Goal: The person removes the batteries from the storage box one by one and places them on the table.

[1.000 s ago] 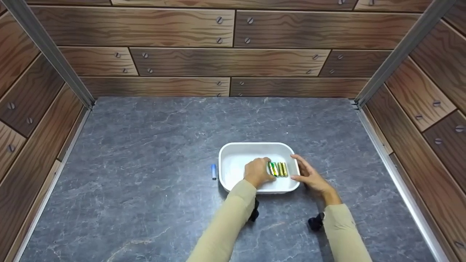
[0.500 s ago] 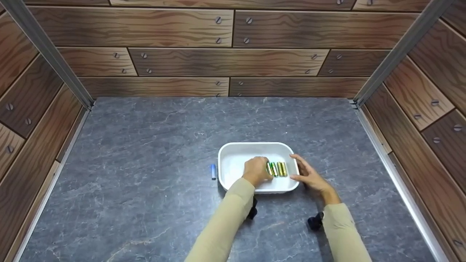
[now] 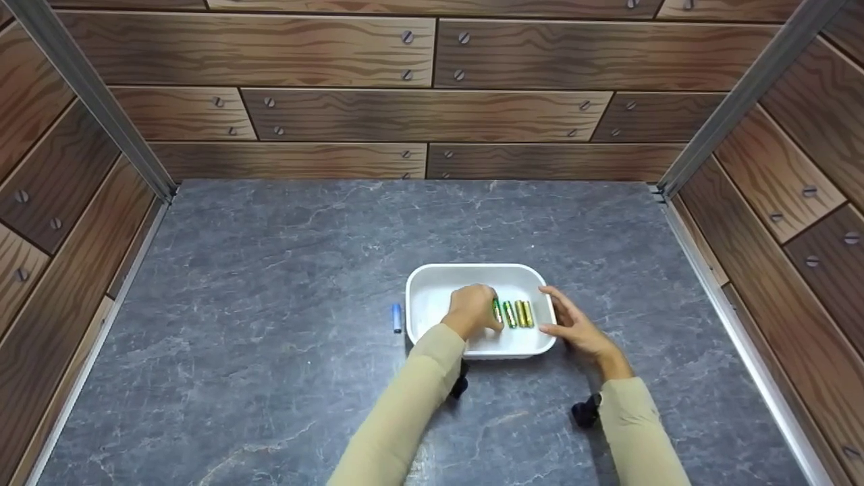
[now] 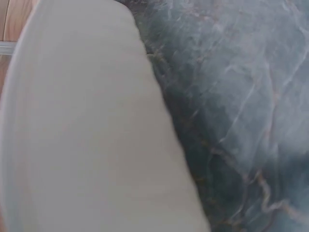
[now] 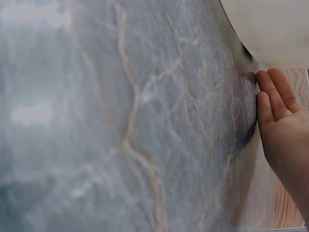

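My left hand [image 3: 472, 307] reaches into a white plastic tray [image 3: 432, 271], thumb and fingers pinching a green battery [image 3: 497, 311] that the hand partly covers. Just right of it, another green battery [image 3: 509, 314] and two gold batteries [image 3: 524, 314] lie in a row on the tray floor. At the tray's right end, my right hand [image 3: 584, 334] holds the wall, with the thumb and index fingertip over the rim. In the right wrist view, the other fingers [image 5: 275, 94] extend straight below the tray's outer side. The left wrist view shows only the sleeve and tabletop.
A blue battery [image 3: 396, 318] lies on the grey marbled tabletop [image 3: 283, 283], close outside the tray's left wall. Wood-patterned panels [image 3: 337, 115] with metal corner posts [image 3: 115, 128] enclose the back and sides.
My left hand has shifted slightly left with the green battery, opening a gap between it and the other green one. My right hand and the tray have stayed in place.
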{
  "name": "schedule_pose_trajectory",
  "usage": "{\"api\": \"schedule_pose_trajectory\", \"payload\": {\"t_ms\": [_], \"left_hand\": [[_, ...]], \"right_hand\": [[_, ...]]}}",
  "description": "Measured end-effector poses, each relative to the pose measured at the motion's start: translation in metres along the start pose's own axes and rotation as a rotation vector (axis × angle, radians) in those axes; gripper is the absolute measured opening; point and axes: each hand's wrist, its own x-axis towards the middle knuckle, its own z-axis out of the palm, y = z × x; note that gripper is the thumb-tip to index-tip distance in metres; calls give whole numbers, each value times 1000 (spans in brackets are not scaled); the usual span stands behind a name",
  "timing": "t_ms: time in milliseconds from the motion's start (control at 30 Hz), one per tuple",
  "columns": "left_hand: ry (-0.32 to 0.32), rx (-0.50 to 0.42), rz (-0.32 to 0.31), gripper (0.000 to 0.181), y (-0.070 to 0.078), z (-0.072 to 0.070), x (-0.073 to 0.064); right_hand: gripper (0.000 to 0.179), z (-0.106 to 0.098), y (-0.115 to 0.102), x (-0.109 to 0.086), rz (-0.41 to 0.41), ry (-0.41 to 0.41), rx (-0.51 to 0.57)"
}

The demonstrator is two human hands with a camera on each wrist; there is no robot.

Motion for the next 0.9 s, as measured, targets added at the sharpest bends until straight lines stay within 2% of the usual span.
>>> {"api": "schedule_pose_trajectory", "payload": {"t_ms": [333, 567, 767, 900], "left_hand": [[46, -33, 70, 51, -11, -19, -7], [46, -52, 88, 55, -15, -28, -11], [49, -38, 137, 58, -18, -37, -16], [42, -22, 167, 59, -23, -43, -20]], "right_hand": [[78, 1, -3, 2, 54, 23, -23], [75, 0, -2, 2, 30, 0, -6], [72, -2, 0, 1, -21, -50, 30], [73, -2, 0, 1, -20, -45, 20]]}}
